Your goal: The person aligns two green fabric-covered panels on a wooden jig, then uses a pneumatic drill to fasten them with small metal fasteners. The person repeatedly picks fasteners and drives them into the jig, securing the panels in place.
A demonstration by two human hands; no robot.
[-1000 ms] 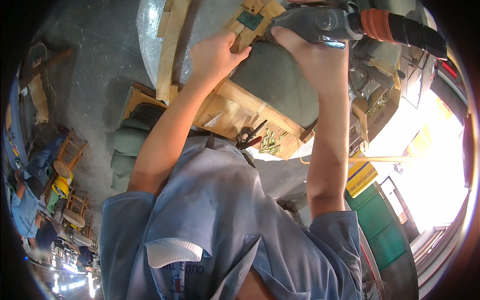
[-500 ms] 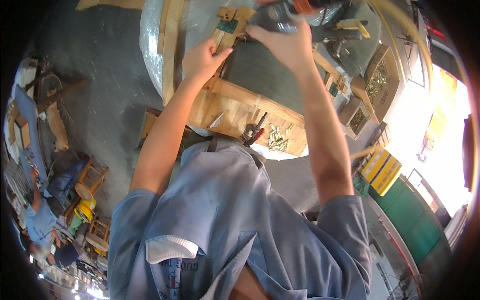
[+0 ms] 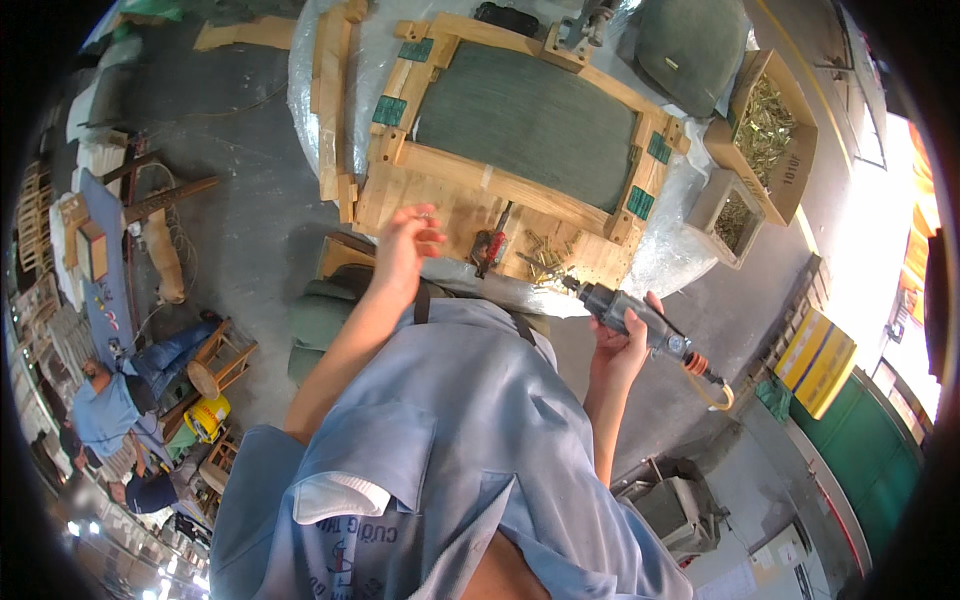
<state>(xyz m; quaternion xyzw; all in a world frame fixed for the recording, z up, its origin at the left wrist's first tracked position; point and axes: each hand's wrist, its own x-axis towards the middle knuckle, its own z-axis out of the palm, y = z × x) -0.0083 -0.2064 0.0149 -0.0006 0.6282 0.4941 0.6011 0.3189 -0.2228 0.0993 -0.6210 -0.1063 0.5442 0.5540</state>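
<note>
My right hand point(image 3: 622, 342) is closed around a dark air screwdriver point(image 3: 640, 318) with an orange collar and a yellow hose at its rear. The tool is held in front of the table's near right edge, bit pointing left toward a small heap of brass-coloured metal pieces point(image 3: 545, 258). My left hand point(image 3: 410, 245) hovers over the near left of the plywood board point(image 3: 375, 200), fingers apart and slightly curled. Beyond both hands lies a wooden frame point(image 3: 480, 172) with green pads around a dark grey-green panel point(image 3: 530, 120). Between the hands rests a red-handled tool point(image 3: 492, 248).
At the right stand two boxes of metal fasteners, a large carton point(image 3: 765, 125) and a smaller box point(image 3: 728, 215). A grey-green cushion-like piece point(image 3: 690, 50) sits at the back right. Wooden strips point(image 3: 332, 100) line the table's left. Another person point(image 3: 105, 405) sits far left.
My right hand has brought the air screwdriver back from the frame's far side to the table's near right. My left hand has left the frame's left side and come nearer to me.
</note>
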